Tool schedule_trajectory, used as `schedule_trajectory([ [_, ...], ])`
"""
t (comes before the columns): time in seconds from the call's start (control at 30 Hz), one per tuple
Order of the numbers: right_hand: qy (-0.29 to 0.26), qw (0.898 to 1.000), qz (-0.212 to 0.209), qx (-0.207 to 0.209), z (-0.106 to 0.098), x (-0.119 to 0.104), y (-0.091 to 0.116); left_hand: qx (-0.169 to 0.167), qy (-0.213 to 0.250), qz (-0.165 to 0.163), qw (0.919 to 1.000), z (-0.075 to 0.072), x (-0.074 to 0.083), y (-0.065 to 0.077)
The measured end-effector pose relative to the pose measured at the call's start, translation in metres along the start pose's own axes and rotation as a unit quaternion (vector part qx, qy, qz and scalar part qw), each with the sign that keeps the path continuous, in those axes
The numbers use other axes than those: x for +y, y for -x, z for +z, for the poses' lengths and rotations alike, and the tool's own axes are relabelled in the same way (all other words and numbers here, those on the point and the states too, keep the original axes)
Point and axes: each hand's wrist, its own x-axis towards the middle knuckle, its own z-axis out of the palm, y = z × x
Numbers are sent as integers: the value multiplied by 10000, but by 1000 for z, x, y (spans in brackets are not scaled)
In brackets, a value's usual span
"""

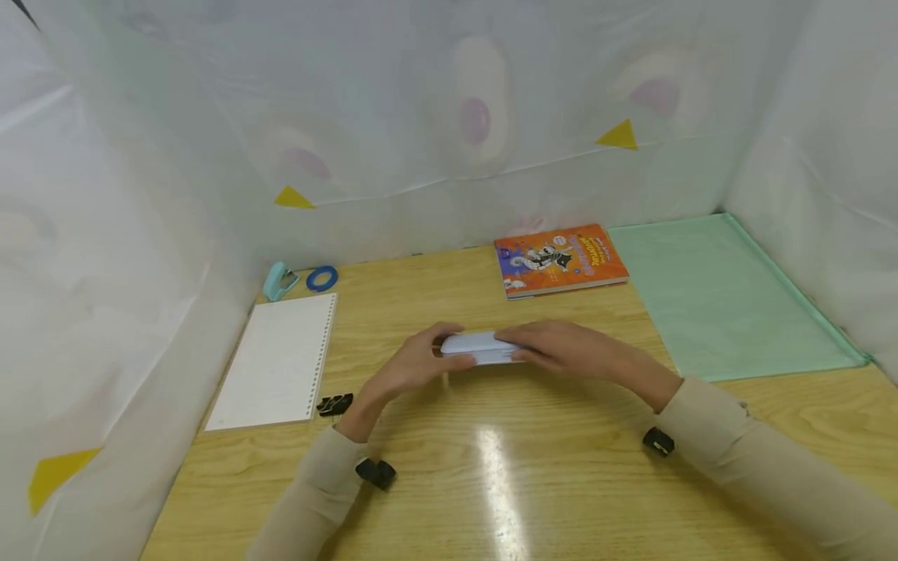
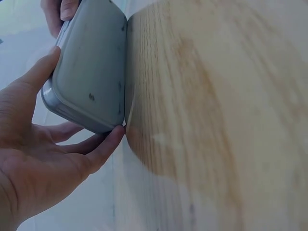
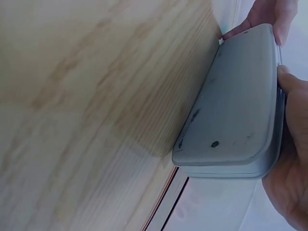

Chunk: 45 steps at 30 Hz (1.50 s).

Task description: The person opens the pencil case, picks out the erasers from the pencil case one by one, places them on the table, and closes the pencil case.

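A pale blue-grey metal pencil case (image 1: 475, 343) with rounded corners and dark scuffs stands on its long edge on the wooden table. At its left end my left hand (image 1: 414, 362) grips it, thumb on the upper edge and fingers round the end, as the left wrist view shows. The right hand (image 1: 578, 347) holds the other end, its thumb (image 3: 288, 79) along the seam side. In the right wrist view the case's broad scuffed face (image 3: 231, 101) is toward the camera. Whether the seam is parted cannot be told, and the inside is hidden.
Left on the table lie a white spiral notebook (image 1: 273, 362), a black binder clip (image 1: 334, 404), a teal stapler (image 1: 276, 282) and a blue tape roll (image 1: 312, 282). Behind the case is an orange book (image 1: 561, 261); a green translucent mat (image 1: 737, 304) covers the right back.
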Motion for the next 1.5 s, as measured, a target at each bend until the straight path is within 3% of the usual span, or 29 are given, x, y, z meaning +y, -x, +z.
schedule_trajectory([
  [0.4,233,9997,71,-25,1,1,-1,44,34,-83,10000,-1,1,0],
  [0.67,-442,9981,387,-185,-9,14,10,-71,-350,-18,9994,3,2,0],
  [0.8,-588,9964,612,28,-22,28,25,-199,-470,65,9987,6,2,0],
  [0.93,-795,9930,790,364,-32,39,37,-123,-559,27,9984,6,1,1],
  [1.03,-1167,9862,1033,564,-35,43,43,-139,-457,151,9987,6,0,2],
  [1.3,-1852,9629,1665,1043,-38,49,42,-366,456,715,9957,12,-3,-1],
  [1.5,-2371,9431,1936,1296,-36,53,34,-119,630,542,9965,17,-3,2],
])
